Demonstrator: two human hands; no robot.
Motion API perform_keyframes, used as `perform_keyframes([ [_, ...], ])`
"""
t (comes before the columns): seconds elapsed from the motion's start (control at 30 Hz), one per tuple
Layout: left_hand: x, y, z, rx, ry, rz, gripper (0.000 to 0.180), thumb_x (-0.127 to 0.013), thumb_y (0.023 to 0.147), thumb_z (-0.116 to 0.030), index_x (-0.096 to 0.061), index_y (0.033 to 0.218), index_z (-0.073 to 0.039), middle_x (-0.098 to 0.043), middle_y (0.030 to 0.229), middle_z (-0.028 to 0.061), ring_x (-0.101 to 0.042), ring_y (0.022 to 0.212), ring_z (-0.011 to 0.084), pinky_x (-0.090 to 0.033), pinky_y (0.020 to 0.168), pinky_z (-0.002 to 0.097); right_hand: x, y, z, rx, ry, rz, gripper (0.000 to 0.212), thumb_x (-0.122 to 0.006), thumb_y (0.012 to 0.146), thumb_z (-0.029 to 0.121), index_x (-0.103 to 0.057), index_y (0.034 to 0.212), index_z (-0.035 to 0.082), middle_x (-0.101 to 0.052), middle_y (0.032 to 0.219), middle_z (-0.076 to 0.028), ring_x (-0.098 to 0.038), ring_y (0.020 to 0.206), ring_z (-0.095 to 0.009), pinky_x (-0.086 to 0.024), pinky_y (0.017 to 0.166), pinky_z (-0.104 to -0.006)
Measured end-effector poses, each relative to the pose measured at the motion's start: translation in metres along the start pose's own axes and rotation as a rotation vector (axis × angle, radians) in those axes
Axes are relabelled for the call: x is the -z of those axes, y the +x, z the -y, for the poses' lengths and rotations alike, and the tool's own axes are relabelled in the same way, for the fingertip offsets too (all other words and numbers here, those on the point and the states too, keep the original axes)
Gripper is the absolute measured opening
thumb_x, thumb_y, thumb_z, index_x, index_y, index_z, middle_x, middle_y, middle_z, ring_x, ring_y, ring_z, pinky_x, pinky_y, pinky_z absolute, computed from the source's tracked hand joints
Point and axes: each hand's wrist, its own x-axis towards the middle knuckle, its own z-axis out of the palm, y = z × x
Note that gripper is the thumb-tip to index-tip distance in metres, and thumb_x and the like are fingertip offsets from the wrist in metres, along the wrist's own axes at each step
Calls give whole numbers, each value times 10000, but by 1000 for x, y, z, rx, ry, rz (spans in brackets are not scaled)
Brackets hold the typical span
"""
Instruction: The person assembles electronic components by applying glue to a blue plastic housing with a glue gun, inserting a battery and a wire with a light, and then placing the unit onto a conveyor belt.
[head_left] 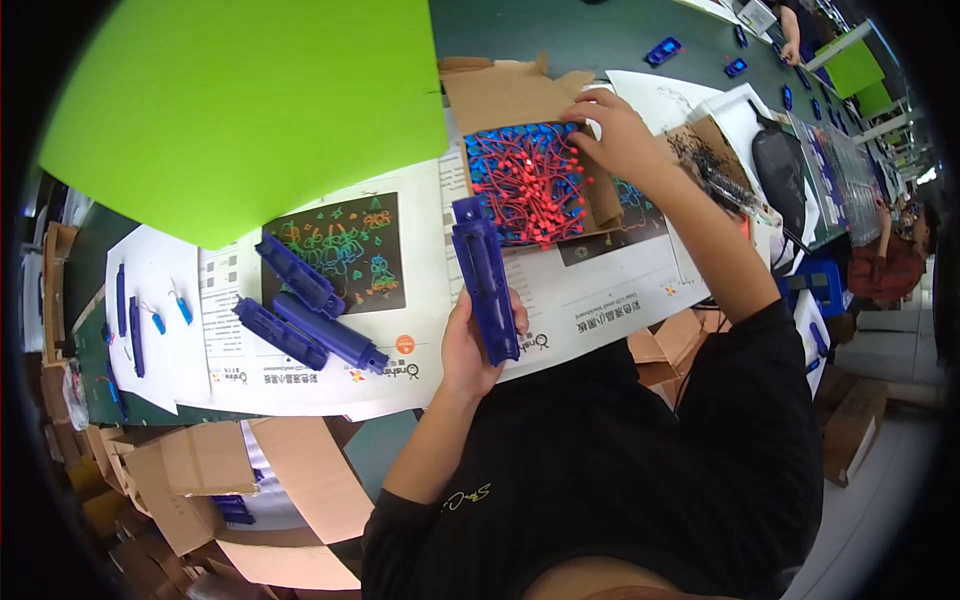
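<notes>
My left hand (478, 350) is closed round the lower part of a long dark-blue plastic housing (482, 280), which stands tilted upward with its hollow side showing. Beyond it, my right hand (612, 130) is at the far right corner of a cardboard box (602, 205). Its thumb and fingers are bent and apart at the box edge, with nothing visible between them. Inside the box stand many blue cylindrical cells (484, 150) with a tangle of red wires and red connectors (535, 185) on top. Several similar housings (300, 275) lie left of my left hand.
A large bright-green board (250, 100) covers the upper left. Printed sheets (420, 345) lie under the work. On the left are loose blue cells with wires (183, 308). Open cartons (310, 480) stand below the table edge. Black small parts (705, 160) fill a box at right; other people work farther off.
</notes>
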Motion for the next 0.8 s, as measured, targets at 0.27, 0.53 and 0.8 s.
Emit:
perform_keyframes([
  [0.27, 12, 0, -2, 38, -56, 53, 413, -320, 937, -385, -407, 1212, -89, -493, 807, 69, -475, 563, 168, -384, 551, 318, 34, -16, 26, -319, 274, -47, 198, -657, 754, 75, -641, 950, 60, -651, 996, -98, -631, 876, -219, -480, 795, -288],
  [0.53, -40, 22, -18, -5, 448, -81, 307, -511, 902, -238, -431, 1118, -35, -555, 810, 75, -498, 544, 113, -427, 509, 240, 58, -77, 127, 284, 335, -72, 345, -613, 712, -73, -592, 1036, 42, -620, 965, -117, -591, 911, -292, -473, 815, -360],
  [0.8, -42, 13, -24, 26, 435, -79, 305, -642, 821, -122, -452, 1046, -42, -551, 784, 28, -496, 554, 79, -434, 515, 203, 38, -100, 131, -203, 985, -54, 385, -571, 753, -85, -539, 1127, 1, -549, 1136, -116, -595, 928, -210, -482, 799, -301],
])
